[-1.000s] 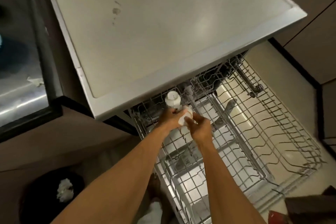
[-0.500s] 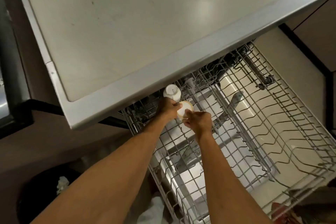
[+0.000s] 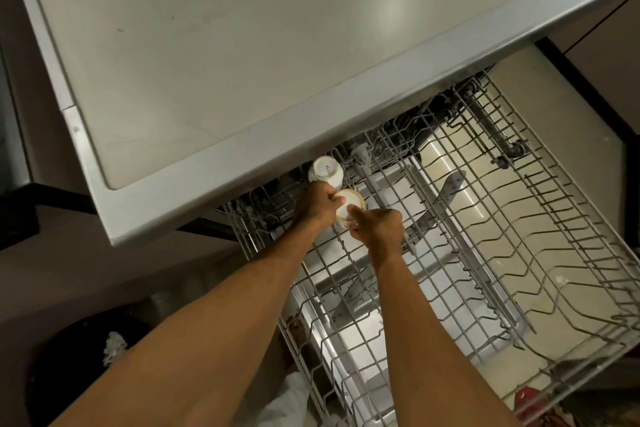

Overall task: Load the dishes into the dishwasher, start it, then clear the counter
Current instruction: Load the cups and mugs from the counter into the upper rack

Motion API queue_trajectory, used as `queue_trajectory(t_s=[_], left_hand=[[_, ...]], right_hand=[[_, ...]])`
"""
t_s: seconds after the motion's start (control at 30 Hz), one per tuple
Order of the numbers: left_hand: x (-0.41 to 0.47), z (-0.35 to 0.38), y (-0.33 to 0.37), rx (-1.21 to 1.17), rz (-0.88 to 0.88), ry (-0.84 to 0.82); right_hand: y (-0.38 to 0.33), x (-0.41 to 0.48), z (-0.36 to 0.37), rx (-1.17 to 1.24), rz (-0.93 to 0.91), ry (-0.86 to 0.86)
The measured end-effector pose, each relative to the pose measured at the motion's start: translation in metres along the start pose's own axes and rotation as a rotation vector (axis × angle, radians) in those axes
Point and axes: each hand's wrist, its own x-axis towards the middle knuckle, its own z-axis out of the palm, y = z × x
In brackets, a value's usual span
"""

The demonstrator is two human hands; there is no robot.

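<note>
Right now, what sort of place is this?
Probably a home kitchen: a dishwasher's wire rack is pulled out beneath a grey worktop, a white cup sits upturned in it, and the left hand and right hand hold a second cup.

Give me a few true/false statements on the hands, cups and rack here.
1. The left hand and right hand both hold one small cup. True.
2. The dishwasher rack is pushed fully in. False: it is pulled out.
3. A second cup stands base up in the rack. True.
4. The rack is packed with plates. False: no plates show in it, and most of its wires are bare.
</note>
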Motion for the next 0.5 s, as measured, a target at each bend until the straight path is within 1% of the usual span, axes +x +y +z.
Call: queue_trajectory(t_s=[0.17,0.23,0.37,0.5], left_hand=[[-0.003,0.0,0.003,0.004,-0.007,0.013],[-0.001,-0.001,0.002,-0.009,-0.016,0.018],[-0.003,-0.001,-0.004,-0.013,-0.027,0.014],[-0.01,-0.002,-0.004,-0.046,-0.03,0.02]], right_hand=[[0.004,0.001,0.001,0.057,0.029,0.018],[0.009,0.005,0.006,0.05,0.024,0.048],[0.026,0.019,0.016,-0.049,0.017,0.117],[0.032,0.031,0.015,-0.012,0.035,0.118]])
